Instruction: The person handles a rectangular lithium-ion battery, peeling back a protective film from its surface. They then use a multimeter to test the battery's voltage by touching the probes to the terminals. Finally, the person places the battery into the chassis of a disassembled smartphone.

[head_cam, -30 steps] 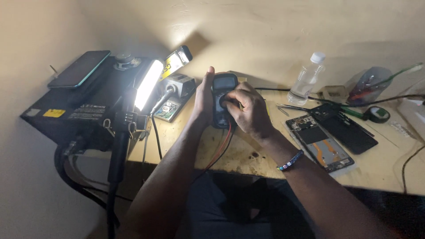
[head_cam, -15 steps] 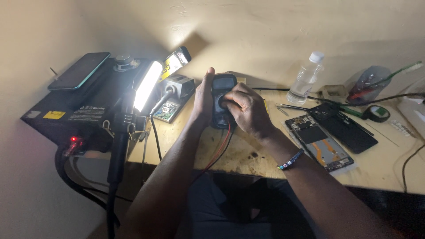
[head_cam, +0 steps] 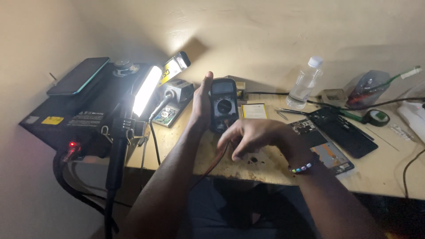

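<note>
Propping the meter [head_cam: 223, 105] upright on the counter [head_cam: 380, 170], left hand [head_cam: 202, 105] clasps its side; right hand [head_cam: 253, 138] hovers loosely curled, empty. Likely light, rigid; grip the casing edges.

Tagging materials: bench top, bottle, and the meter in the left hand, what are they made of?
Bench top: looks like bare light wood or plywood, matte, stained. Bottle: clear plastic, see-through with white cap. Multimeter, held by the left hand: dark matte plastic, probably; dim light leaves it open.
</note>
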